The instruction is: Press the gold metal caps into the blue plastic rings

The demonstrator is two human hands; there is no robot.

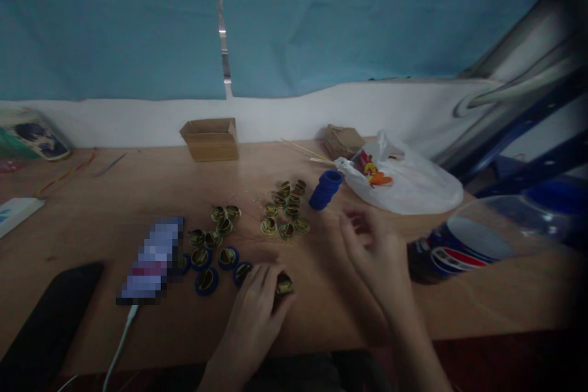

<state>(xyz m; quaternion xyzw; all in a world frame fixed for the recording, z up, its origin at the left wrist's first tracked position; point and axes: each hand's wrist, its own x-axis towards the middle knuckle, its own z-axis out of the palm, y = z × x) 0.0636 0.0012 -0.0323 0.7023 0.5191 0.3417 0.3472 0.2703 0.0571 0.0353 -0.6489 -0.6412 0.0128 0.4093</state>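
My left hand [257, 303] rests on the wooden table [114, 196], fingers curled around a small brass-coloured piece [285, 285] at its fingertips. My right hand [372, 251] hovers to the right, fingers spread and blurred, holding nothing that I can see. A stack of blue rings [325, 190] lies ahead of my right hand. Loose brass pieces [285, 211] lie in a cluster at the table's middle. More brass pieces set in blue rings [215, 260] lie left of my left hand.
A phone [154, 257] with a white cable lies at left, a dark flat object [50, 318] beside it. A small cardboard box [211, 139] stands at the back. A white plastic bag [408, 180] and a clear bottle with a blue label [478, 239] lie at right.
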